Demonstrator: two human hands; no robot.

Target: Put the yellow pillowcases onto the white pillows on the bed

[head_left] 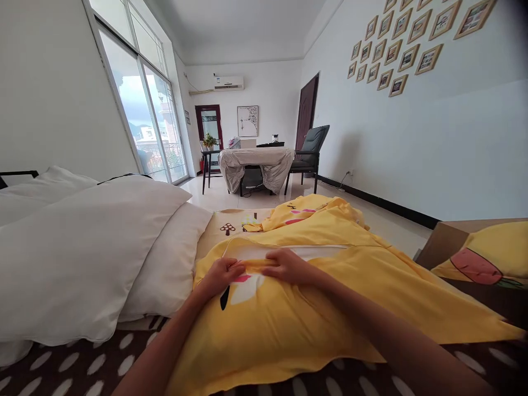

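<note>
A yellow pillowcase (297, 330) with a printed white, pink and black figure lies spread in front of me. Along its far side a fold stands open and shows a white inside. My left hand (225, 273) pinches this edge between thumb and fingers. Just to the right, my right hand (284, 266) grips the same edge, with a short stretch of cloth drawn between the two hands. Behind the pillowcase lies a bunched yellow cloth (305, 212) with pink marks. Beneath is a beige sheet (214, 223) printed with mushrooms.
White pillows (82, 253) are piled at the left. A brown blanket (82, 360) with pale spots runs along the near edge. At the right stands a cardboard box (445, 239) with yellow printed cloth (499, 253). Beyond are a covered table (256, 157) and a black chair (311, 148).
</note>
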